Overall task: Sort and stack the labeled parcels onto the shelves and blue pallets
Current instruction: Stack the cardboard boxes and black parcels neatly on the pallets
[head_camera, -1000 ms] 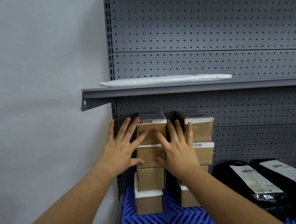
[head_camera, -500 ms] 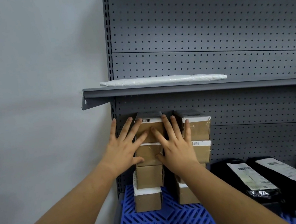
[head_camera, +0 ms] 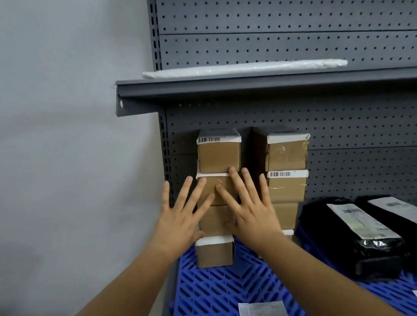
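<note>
Both hands lie flat with fingers spread, grasping nothing: the left hand (head_camera: pixel 180 220) and right hand (head_camera: pixel 251 210) press the front of the left stack of cardboard boxes (head_camera: pixel 219 195) on the blue pallet (head_camera: pixel 216 293). A second box stack (head_camera: pixel 285 173) stands just beside it at 3 o'clock, black parcels (head_camera: pixel 354 230) farther that way, and a white parcel (head_camera: pixel 244 68) lies on the shelf (head_camera: pixel 220 87) at 12 o'clock.
</note>
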`<action>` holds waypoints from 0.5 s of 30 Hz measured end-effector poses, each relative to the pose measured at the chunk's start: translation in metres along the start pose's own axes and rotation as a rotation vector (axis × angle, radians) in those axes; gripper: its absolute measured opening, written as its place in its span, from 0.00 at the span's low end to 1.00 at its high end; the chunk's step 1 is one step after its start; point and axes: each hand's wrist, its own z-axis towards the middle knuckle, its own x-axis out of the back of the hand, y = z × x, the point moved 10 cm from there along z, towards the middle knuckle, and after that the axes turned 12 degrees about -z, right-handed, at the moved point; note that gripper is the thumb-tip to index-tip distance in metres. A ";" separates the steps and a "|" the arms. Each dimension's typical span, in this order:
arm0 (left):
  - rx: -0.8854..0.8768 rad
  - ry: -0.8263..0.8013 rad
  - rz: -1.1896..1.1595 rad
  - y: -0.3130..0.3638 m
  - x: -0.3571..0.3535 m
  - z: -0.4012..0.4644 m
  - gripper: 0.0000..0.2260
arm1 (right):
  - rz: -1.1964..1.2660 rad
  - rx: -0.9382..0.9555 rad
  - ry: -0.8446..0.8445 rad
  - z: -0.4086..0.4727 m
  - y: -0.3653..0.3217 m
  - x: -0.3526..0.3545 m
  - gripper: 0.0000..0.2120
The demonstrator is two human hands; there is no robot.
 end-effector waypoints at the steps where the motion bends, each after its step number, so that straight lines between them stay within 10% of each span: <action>1: 0.008 -0.005 0.007 -0.001 -0.003 0.001 0.48 | -0.001 -0.001 0.004 0.001 0.000 -0.002 0.45; 15: -0.047 0.052 -0.027 -0.006 -0.007 0.001 0.47 | -0.011 0.021 0.038 0.005 -0.006 -0.005 0.46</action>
